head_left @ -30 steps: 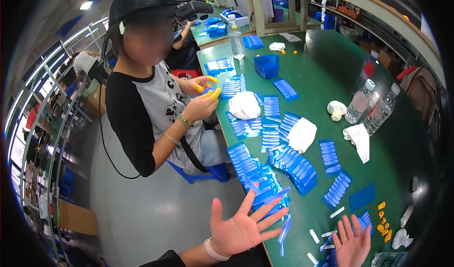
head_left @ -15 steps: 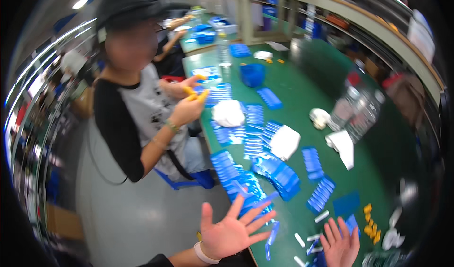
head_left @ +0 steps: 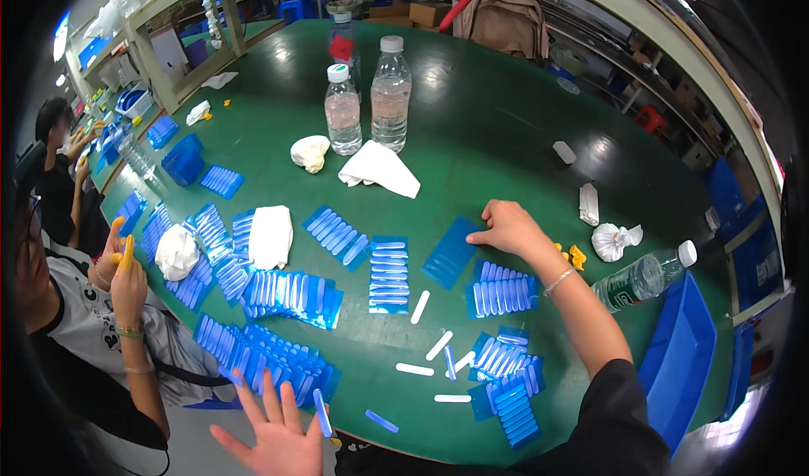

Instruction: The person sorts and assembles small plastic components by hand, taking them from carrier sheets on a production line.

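Note:
My left hand (head_left: 278, 438) is open at the table's near edge, palm up with fingers spread. Beside its outer finger is a narrow blue strip (head_left: 322, 413); whether they touch I cannot tell. Farther right, my right hand (head_left: 510, 227) has thumb and fingers closed at the edge of a flat, plain blue sheet (head_left: 451, 251) on the table. Just below that hand lies a blue sheet of strips (head_left: 503, 290). Several small white strips (head_left: 420, 307) are scattered nearer to me, next to a loose pile of blue strip sheets (head_left: 506, 362).
A large stack of blue strip sheets (head_left: 261, 358) lies at the near left. Clear bottles (head_left: 390, 96) stand at the back beside crumpled white cloth (head_left: 381, 171). A tipped bottle (head_left: 645, 275) and blue tray (head_left: 678, 358) are at right. A co-worker (head_left: 93, 316) sits left, yellow covers on fingers.
The view has swung to the right. My right hand, open with spread fingers before, has reached forward and closed at the plain blue sheet. My left hand stays open.

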A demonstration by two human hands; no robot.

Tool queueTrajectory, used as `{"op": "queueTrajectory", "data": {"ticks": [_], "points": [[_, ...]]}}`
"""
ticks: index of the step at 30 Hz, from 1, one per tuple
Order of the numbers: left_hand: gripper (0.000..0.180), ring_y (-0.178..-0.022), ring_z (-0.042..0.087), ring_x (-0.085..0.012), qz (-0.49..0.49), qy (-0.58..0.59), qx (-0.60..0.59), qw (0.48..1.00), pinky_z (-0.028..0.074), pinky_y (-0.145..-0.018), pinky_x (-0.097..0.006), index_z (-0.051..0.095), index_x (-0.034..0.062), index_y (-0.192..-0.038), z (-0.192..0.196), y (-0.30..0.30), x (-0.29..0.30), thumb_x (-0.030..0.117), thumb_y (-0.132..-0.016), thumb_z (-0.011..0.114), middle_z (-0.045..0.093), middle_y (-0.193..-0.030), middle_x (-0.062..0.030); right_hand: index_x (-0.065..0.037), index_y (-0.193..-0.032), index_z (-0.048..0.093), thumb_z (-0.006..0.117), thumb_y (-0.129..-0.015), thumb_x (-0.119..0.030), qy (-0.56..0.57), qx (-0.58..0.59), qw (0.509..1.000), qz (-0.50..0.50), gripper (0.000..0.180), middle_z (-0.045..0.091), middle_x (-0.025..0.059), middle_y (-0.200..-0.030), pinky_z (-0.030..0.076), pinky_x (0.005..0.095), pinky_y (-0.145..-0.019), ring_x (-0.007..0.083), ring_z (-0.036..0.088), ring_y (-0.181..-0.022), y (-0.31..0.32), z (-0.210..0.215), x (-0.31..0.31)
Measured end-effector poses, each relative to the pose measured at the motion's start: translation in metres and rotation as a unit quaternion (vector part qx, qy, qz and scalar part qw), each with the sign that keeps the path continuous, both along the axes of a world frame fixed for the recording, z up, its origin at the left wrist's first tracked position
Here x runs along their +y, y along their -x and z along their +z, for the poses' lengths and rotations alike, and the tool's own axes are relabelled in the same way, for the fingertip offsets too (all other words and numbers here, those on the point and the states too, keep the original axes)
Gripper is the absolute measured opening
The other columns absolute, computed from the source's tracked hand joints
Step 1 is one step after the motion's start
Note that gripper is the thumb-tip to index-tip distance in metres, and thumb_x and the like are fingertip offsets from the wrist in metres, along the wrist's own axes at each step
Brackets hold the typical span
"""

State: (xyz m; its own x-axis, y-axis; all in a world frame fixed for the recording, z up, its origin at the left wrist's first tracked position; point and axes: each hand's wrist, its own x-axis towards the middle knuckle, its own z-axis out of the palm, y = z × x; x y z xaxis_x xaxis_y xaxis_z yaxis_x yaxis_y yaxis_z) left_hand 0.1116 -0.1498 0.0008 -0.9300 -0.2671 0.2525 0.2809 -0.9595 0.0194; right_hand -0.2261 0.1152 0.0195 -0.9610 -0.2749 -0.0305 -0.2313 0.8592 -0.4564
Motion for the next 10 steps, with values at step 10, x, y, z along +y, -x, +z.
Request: {"op": "queueTrajectory", "data": {"ticks": [10], "points": [[0.076,-0.138,0.009,-0.0353,0.145,0.007,-0.056,0.988,0.0,-0.108,-0.056,0.001,0.0317,-0.145,0.016,-0.016,-0.015,0.07,-0.084,0.027,0.007,-0.152,-0.0116,-0.011,-0.117,0.05,0.07,-0.076,-0.023,0.294,-0.31,0.902,0.056,0.047,0.064,0.0051,-0.085,0.045,0.0335,-0.069,0.0231,0.06,-0.075,0.04,0.032,-0.051]]}}
